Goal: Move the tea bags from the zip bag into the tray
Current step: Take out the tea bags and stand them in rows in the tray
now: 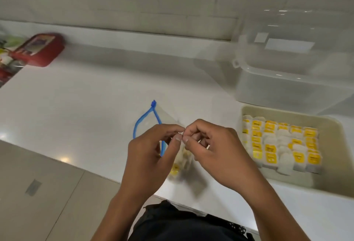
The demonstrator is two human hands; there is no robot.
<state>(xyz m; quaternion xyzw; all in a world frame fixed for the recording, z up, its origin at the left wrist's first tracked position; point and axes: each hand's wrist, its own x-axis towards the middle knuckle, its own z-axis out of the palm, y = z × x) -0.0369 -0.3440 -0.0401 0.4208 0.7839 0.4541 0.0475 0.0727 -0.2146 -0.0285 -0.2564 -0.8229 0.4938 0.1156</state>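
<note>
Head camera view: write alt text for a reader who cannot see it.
Two hands, left hand and right hand, pinch a clear zip bag with a blue zipper over a white counter. Right of them, a beige tray holds rows of yellow-tagged tea bags.

A white glossy counter [80, 97] fills the middle of the frame, running from lower right to upper left. Behind it, across the top, a pale wall [115, 1] of large rectangular tiles with faint grout lines. At lower left, a beige tiled floor [38, 192] with a small grey mark. Small bright glints of overhead light show on the counter's left edge. At far left, blurred, a red pack [38, 49] lies on the counter. At upper right stands a clear plastic box [291, 79].
</note>
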